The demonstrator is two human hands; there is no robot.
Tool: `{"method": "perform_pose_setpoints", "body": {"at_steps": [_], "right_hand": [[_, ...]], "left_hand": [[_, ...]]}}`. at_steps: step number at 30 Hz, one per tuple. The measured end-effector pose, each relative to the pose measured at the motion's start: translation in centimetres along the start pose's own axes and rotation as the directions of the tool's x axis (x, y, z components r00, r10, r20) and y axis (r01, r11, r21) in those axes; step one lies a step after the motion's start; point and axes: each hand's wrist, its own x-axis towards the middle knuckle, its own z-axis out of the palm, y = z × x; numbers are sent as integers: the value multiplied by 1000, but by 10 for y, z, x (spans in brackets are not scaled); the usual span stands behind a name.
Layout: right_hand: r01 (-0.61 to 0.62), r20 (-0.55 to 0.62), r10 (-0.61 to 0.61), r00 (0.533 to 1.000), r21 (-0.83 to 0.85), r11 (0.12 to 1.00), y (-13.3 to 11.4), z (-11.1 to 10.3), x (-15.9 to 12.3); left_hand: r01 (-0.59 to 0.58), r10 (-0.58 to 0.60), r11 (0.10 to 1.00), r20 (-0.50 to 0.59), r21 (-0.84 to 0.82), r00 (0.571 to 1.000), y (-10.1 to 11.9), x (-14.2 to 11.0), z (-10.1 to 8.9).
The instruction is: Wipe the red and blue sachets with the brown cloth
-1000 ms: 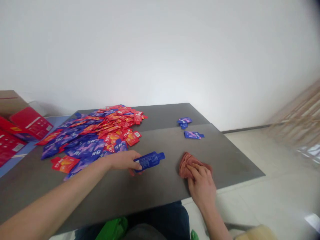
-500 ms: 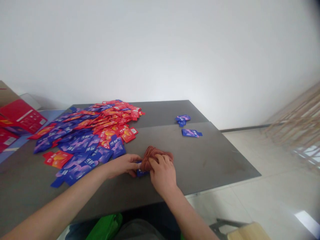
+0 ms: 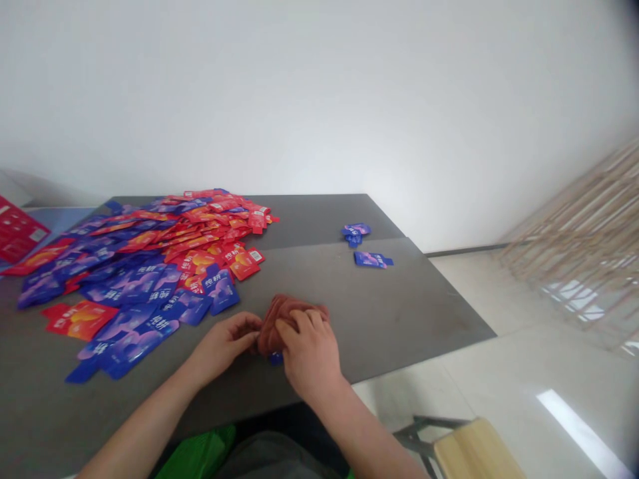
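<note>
Soft, light rust-brown cloth (image 3: 288,324) bunched lower centre of frame, blue sachet (image 3: 275,359) poking out under it; prob. easiest to grip by its folds. R hand (image 3: 308,352) clenched on it, L hand (image 3: 224,346) fingers against its edge, grip unclear to us. Red/blue sachet heap (image 3: 150,283) left on worktop (image 3: 379,313).

We see only a corner of the blue sachet (image 3: 275,358) beneath the brown cloth (image 3: 289,324); the frame's left edge cuts off the red carton (image 3: 20,229).
</note>
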Motion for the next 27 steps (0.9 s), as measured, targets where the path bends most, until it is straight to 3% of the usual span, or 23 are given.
{"method": "perform_pose_setpoints", "body": {"at_steps": [3, 7, 10, 13, 15, 18, 22, 25, 27], "right_hand": [[-75, 18, 76, 997, -51, 996, 15, 6, -3], [-215, -18, 215, 977, -143, 966, 50, -11, 6], [-169, -59, 163, 985, -118, 979, 34, -23, 3], [31, -12, -32, 999, -67, 997, -5, -17, -12], [119, 53, -116, 992, -57, 991, -17, -7, -18], [39, 79, -30, 996, -115, 993, 4, -1, -13], [-167, 41, 180, 983, -221, 961, 52, -18, 8], [-190, -19, 190, 982, -209, 959, 46, -30, 6], [-106, -20, 105, 994, -159, 982, 25, -27, -4]], "left_hand": [[-32, 34, 990, -18, 139, 999, -1, -4, 2], [-28, 37, 969, -32, 245, 999, -3, -5, 4], [-40, 47, 967, -23, 251, 999, -5, -4, 4], [-103, 104, 970, 6, 221, 995, -4, -5, 4], [-134, 137, 963, 5, 234, 991, -2, -7, 6], [-152, 161, 937, -3, 316, 987, 2, -10, 7], [-170, 177, 920, 14, 354, 984, 3, -11, 7], [-168, 169, 924, 28, 344, 985, 1, -11, 6], [-171, 169, 924, 35, 343, 985, 1, -10, 6]]}}
